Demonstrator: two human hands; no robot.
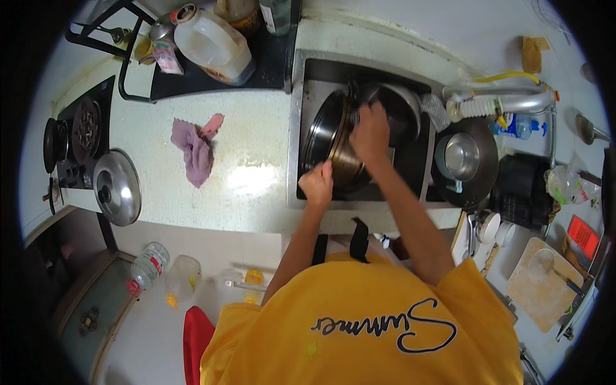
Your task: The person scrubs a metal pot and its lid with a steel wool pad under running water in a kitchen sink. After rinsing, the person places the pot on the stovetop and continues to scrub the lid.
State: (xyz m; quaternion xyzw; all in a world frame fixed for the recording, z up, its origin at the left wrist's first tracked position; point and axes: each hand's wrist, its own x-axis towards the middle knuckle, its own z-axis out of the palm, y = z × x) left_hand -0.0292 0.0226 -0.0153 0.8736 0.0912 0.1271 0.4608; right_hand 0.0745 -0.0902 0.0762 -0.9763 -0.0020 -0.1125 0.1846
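A shiny metal pot [325,131] is tipped on its side in the stainless steel sink [294,144], its opening facing left. My left hand [317,185] grips the pot's near rim, thumb up. Against the pot's brownish outer wall, my right hand [370,134] is curled near its far side. Whether a scrubber is inside those fingers is hidden. Just behind my right hand, a second round metal vessel [406,103] rests in the sink. A crumpled mesh cloth [434,111] hangs over the sink's right rim.
A wok [483,178] with a small metal bowl [462,156] sits right of the sink, beside a ribbed faucet hose [476,108]. Leftward lie a purple rag [195,154], a pot lid [117,187] and a gas stove [86,130]. A black rack [269,72] holds a plastic jug [211,45].
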